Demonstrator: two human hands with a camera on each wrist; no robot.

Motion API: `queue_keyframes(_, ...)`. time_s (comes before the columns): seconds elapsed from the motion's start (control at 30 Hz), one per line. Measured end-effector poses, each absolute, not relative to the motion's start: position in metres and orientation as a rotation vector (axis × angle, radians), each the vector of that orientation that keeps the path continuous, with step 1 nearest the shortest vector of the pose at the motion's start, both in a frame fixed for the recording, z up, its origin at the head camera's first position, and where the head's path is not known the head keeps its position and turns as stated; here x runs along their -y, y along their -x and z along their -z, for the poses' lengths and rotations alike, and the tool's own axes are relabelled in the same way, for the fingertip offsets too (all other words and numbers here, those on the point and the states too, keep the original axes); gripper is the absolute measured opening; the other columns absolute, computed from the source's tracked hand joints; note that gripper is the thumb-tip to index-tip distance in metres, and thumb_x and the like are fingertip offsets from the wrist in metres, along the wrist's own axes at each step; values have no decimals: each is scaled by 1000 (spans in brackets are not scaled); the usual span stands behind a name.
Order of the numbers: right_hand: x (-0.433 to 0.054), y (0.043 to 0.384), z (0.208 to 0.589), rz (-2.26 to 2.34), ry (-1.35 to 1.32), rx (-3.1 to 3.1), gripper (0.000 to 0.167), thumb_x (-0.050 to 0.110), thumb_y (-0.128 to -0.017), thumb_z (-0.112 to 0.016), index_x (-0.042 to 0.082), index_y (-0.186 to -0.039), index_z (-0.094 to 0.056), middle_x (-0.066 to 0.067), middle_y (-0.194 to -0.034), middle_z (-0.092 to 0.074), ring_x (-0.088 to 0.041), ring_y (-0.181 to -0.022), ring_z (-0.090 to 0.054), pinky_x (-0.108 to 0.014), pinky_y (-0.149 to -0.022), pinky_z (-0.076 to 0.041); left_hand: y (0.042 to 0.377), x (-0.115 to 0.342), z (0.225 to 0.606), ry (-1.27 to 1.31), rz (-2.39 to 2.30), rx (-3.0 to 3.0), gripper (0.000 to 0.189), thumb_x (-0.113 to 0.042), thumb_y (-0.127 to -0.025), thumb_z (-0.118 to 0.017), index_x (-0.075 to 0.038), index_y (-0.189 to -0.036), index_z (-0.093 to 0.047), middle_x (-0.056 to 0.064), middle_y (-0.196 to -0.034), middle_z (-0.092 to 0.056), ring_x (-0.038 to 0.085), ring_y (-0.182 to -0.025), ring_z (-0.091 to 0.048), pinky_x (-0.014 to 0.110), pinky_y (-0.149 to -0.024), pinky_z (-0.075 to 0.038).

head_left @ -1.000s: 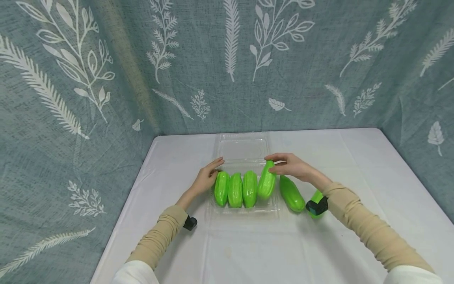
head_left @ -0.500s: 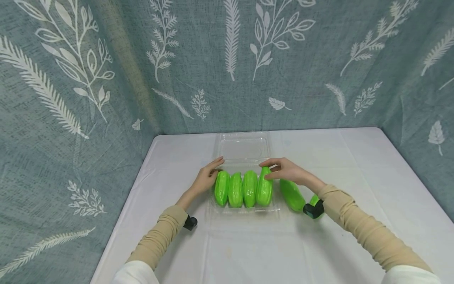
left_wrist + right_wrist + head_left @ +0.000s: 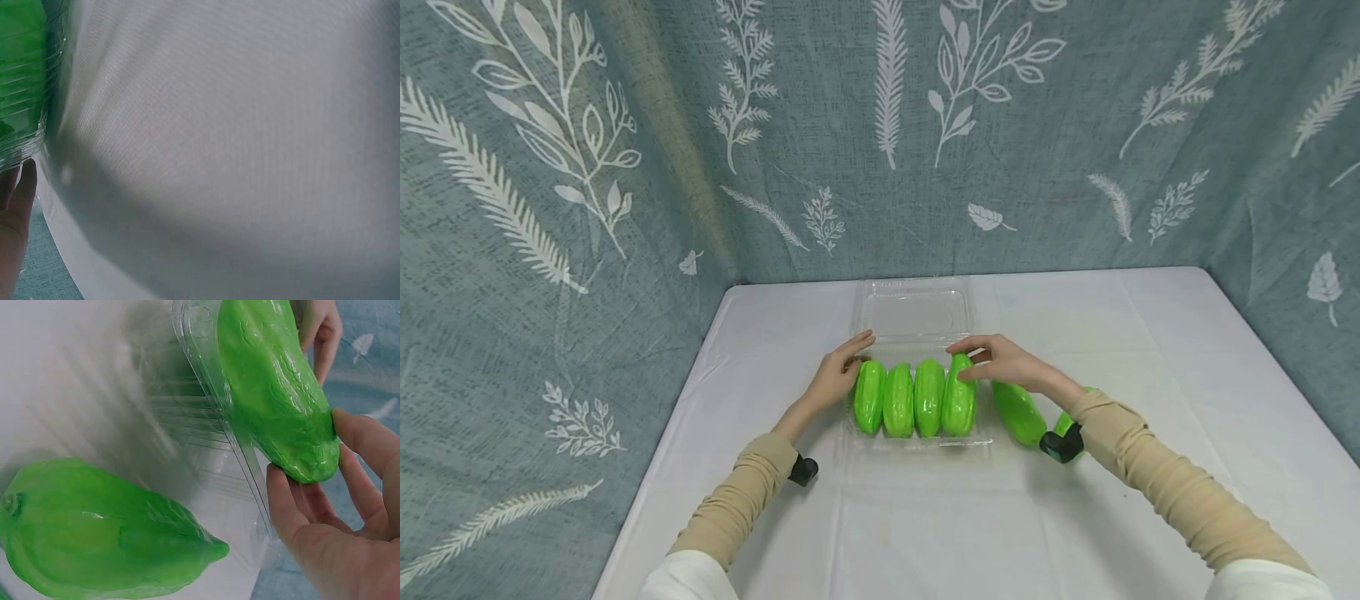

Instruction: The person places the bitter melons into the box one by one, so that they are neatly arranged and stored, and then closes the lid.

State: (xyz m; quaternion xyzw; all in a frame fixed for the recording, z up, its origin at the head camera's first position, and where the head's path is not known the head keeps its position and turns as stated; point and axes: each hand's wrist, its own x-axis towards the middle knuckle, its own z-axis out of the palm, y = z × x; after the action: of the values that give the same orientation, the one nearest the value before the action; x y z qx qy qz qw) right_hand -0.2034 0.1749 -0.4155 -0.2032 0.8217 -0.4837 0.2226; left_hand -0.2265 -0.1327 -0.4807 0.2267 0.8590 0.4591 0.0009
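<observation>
My right hand (image 3: pixel 1003 362) pinches the far end of a glossy green papaya (image 3: pixel 958 408) between thumb and fingers; this fruit lies rightmost of a row inside a clear plastic clamshell box (image 3: pixel 970 442). In the right wrist view the fingertips (image 3: pixel 282 494) press on the rounded end of that papaya (image 3: pixel 275 387), just inside the box rim. My left hand (image 3: pixel 833 377) rests at the back left corner of the box, fingers stretched forward, beside the leftmost papaya (image 3: pixel 869 400). The left wrist view shows its fingers (image 3: pixel 22 194) at the ribbed box wall.
The box's clear lid (image 3: pixel 916 315) lies folded back behind it. Right of the box, a loose papaya (image 3: pixel 1018 414) lies on the white tablecloth (image 3: pixel 940 525); another (image 3: pixel 1063 422) is partly hidden by the right wrist camera. A patterned curtain (image 3: pixel 850 150) surrounds the table's far side.
The papaya in my right hand has come down and slightly left, from tilted above the box into line with the others. My left hand stays in place.
</observation>
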Motion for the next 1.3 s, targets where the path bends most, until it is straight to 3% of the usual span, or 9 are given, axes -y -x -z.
queue_keyframes(0.5,-169,200,421,1272,628,-2377,48,11,-87,-66,-2,-132,-52,-21,-139,-49,-43,-127,-46,-46,-101,-47,226,132,481,-699,-1451,-2683,44,11,-93,-41,4,-137,-46,17,-150,-36,37,-114,-59,46,-99,-49)
queue_keyframes(1.3,-163,199,433,1258,688,-2512,46,-1,-85,-64,-4,-129,-53,-23,-136,-51,-42,-128,-46,-47,-107,-40,225,132,478,-701,-1460,-2687,44,12,-93,-41,5,-137,-46,20,-149,-36,37,-114,-60,47,-94,-51)
